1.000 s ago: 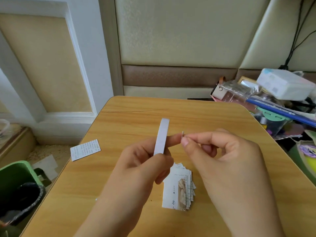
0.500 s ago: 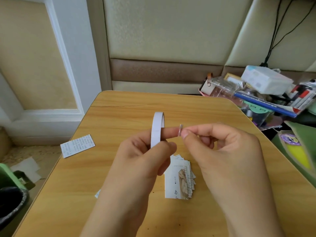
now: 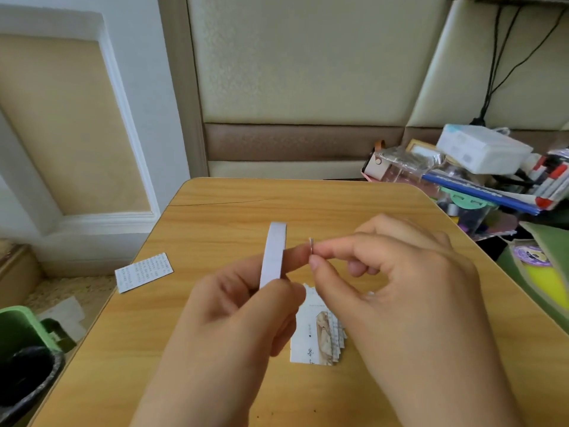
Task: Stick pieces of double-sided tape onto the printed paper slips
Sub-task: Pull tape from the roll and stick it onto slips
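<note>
Left hand point(image 3: 246, 306) grips tape roll point(image 3: 273, 254) upright above worktop point(image 3: 215, 217) middle. Right hand point(image 3: 397, 272) pinches tiny tape piece point(image 3: 311, 245) at fingertips. Guessing piece is feather-light, floppy, sticky, so hold by corner only. Slip stack point(image 3: 320, 334) flat under hands; single slip point(image 3: 143, 272) overhangs left edge.

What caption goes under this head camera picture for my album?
Left hand holds the tape roll while right hand pinches off a tape piece above the paper slips.

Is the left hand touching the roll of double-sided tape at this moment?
Touching. The head view shows the left hand gripping the tape roll, its thumb and fingers curled round the roll's lower part with no gap visible.
</note>
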